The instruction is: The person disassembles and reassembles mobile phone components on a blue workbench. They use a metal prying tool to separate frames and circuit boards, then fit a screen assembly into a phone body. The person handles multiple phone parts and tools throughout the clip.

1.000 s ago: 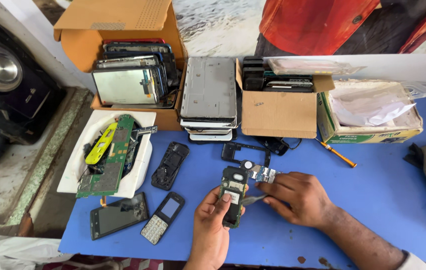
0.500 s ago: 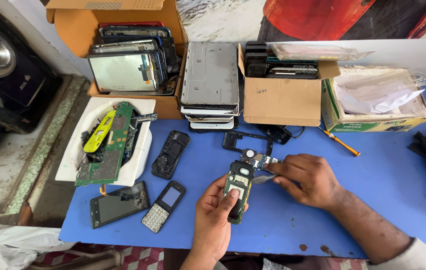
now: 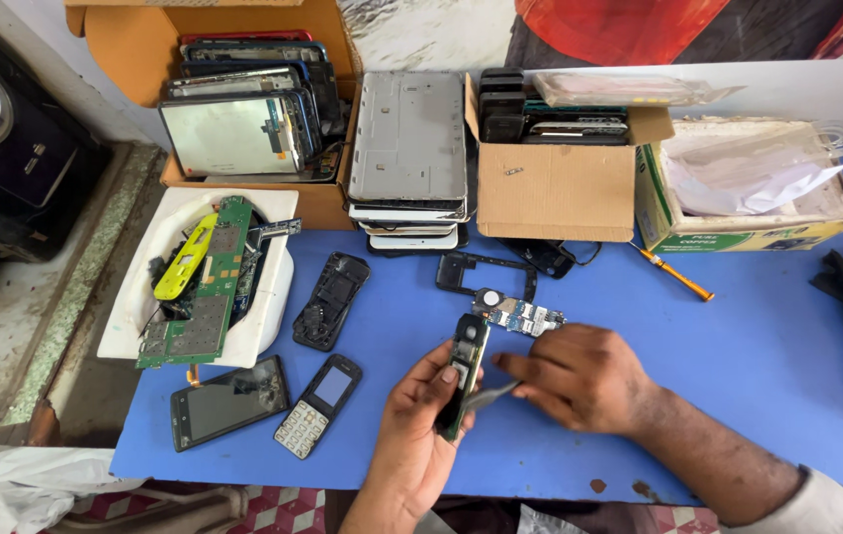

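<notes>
Our left hand point(image 3: 419, 435) clasps the slim green-edged black phone body point(image 3: 465, 371) by its edges; our right hand point(image 3: 579, 376) pinches grey tweezers point(image 3: 488, 396). Light, rigid, likely fragile.

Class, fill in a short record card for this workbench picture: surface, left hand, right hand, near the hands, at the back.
Surface: blue table
Left hand: holds an opened phone body upright
Right hand: grips a thin grey tool against the phone body
Near the hands: small circuit board, keypad phone, smartphone
At the back: cardboard boxes of parts
</notes>
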